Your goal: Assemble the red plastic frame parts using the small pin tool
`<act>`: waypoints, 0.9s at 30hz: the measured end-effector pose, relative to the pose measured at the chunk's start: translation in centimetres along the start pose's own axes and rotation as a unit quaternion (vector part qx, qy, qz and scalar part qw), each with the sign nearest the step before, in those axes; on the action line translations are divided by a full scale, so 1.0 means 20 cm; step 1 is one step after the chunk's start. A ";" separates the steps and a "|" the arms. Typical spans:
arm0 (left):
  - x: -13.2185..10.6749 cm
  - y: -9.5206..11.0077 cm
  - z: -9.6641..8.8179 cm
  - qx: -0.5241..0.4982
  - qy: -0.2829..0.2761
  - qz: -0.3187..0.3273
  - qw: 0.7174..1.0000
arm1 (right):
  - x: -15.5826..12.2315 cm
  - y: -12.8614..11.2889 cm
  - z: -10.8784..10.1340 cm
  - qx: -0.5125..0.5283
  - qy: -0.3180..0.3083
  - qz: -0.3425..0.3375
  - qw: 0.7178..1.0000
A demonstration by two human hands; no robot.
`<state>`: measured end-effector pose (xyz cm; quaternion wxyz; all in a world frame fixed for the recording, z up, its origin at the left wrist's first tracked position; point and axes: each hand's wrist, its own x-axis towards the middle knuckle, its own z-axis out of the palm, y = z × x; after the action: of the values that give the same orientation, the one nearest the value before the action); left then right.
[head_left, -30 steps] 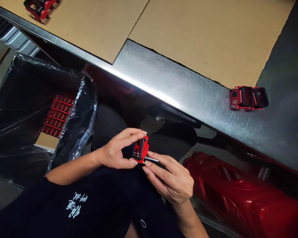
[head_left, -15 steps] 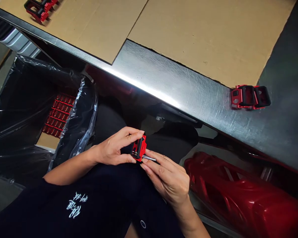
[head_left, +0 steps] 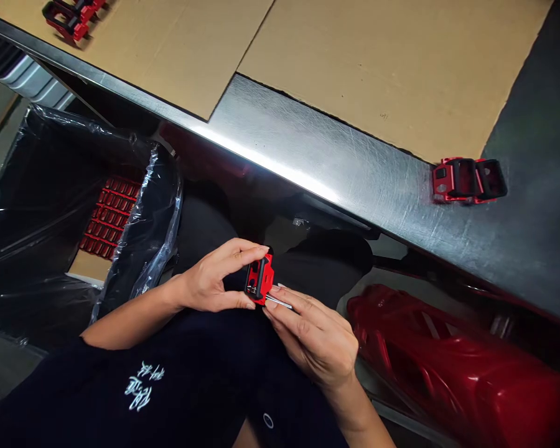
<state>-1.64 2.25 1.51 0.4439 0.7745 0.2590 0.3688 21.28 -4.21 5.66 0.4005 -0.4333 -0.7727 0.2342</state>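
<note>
- Between both hands, a small red-and-black buckle-shaped part point(head_left: 260, 280) is being held up in front of the person's chest, with a thin steel pin point(head_left: 279, 302) sticking out of its side.
- Left hand point(head_left: 213, 280) is gripping that part, thumb and fingertips clenched on its edges.
- Right hand point(head_left: 312, 333) is pinching the pin, fingers curled close against the part.
- Black shirt sleeve point(head_left: 121, 348) is lying along the left forearm, nothing odd there.
- Off to the left, a black plastic-lined bin point(head_left: 37, 249) is holding rows of red parts point(head_left: 107, 214).
- Lower right, a glossy red moulded piece point(head_left: 448, 364) is sitting.
- Up top, a brushed-steel table point(head_left: 317, 143) is carrying a tan cardboard sheet point(head_left: 354, 68) and another red-and-black buckle point(head_left: 469, 182).
</note>
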 end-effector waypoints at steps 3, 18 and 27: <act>0.00 0.00 0.01 0.001 0.014 -0.006 1.000 | 0.00 -0.01 0.01 -0.002 -0.002 -0.002 1.000; -0.05 -0.02 0.09 -0.316 0.123 -0.077 0.938 | 0.24 0.42 -0.11 -0.161 0.238 0.105 0.952; -0.08 0.00 0.09 -0.295 0.139 -0.089 0.941 | 0.54 0.81 -0.23 -0.290 0.170 0.140 0.931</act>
<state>-1.15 0.27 0.45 0.6433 0.5230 0.2659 0.4918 29.52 13.43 1.34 0.3457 -0.6676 -0.6590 -0.0233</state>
